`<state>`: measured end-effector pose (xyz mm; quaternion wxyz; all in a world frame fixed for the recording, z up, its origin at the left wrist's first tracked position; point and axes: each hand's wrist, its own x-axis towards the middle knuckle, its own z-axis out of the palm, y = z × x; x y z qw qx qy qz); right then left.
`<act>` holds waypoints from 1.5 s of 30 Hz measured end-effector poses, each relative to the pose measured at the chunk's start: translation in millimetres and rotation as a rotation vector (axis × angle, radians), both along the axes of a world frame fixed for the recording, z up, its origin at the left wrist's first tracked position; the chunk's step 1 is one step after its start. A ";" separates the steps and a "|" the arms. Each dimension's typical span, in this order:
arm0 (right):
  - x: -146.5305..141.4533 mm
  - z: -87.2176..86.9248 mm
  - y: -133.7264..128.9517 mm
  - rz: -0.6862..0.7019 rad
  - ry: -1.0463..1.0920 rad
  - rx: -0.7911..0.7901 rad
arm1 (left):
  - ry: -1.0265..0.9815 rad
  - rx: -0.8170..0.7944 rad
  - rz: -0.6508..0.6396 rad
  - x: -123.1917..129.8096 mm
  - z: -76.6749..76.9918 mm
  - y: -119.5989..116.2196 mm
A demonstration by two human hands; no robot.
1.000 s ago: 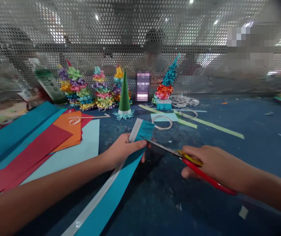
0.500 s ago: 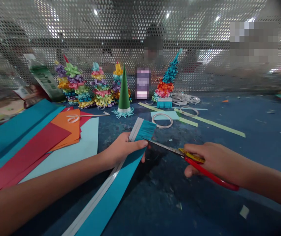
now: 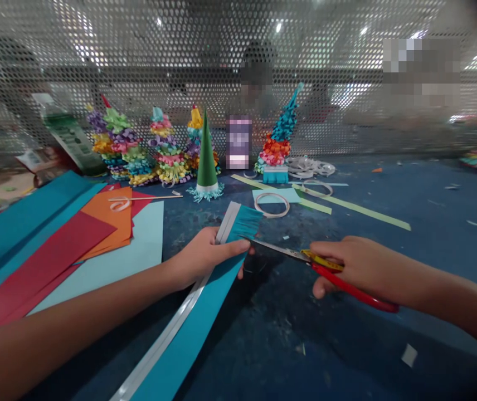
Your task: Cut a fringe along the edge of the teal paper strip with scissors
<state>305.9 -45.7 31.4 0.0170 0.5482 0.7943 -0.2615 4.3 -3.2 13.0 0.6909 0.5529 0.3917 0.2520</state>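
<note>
My left hand [image 3: 209, 253] pinches a long blue paper strip [image 3: 199, 334] near its far end, thumb on top. A white tape band runs along the strip's left edge, and its far end is cut into a fine fringe. My right hand [image 3: 347, 262] is closed round the red and yellow handles of scissors [image 3: 284, 250]. Their blade tips meet the strip's right edge, just below the fringe and close to my left thumb. Beyond the strip stands a green paper cone [image 3: 207, 156] with a pale blue fringe at its base.
Coloured paper sheets [image 3: 142, 239] lie at the left, with a thin stick [image 3: 150, 197] on them. Several fringed paper cones [image 3: 169, 150] and a green bottle [image 3: 69, 136] stand by the perforated screen. Tape rings [image 3: 272, 215], pale green strips [image 3: 355, 207] and paper scraps [image 3: 409, 355] lie on the table.
The view has shifted slightly, so most things sit a little further left. The fringe strands look more spread. Both hands keep their holds, with the scissors still at the strip's edge.
</note>
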 end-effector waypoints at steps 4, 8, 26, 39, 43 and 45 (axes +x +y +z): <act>1.0 -0.4 1.3 0.003 -0.003 0.015 | -0.015 -0.010 0.001 -0.7 0.7 0.6; -0.7 0.2 1.9 -0.015 -0.020 0.038 | -0.044 -0.012 0.024 -0.3 0.5 -0.1; -3.7 3.4 -3.5 0.026 0.010 -0.028 | -0.026 -0.053 0.036 -2.3 -1.1 -0.7; -9.3 3.9 -4.0 0.014 -0.026 -0.006 | -0.027 -0.072 -0.013 -3.5 -2.1 1.9; -9.3 3.2 -3.8 -0.011 -0.039 0.001 | -0.045 -0.070 -0.027 -3.2 -4.6 1.6; -7.8 2.1 -3.5 -0.011 -0.030 -0.009 | -0.056 -0.069 -0.029 -3.6 -5.0 1.2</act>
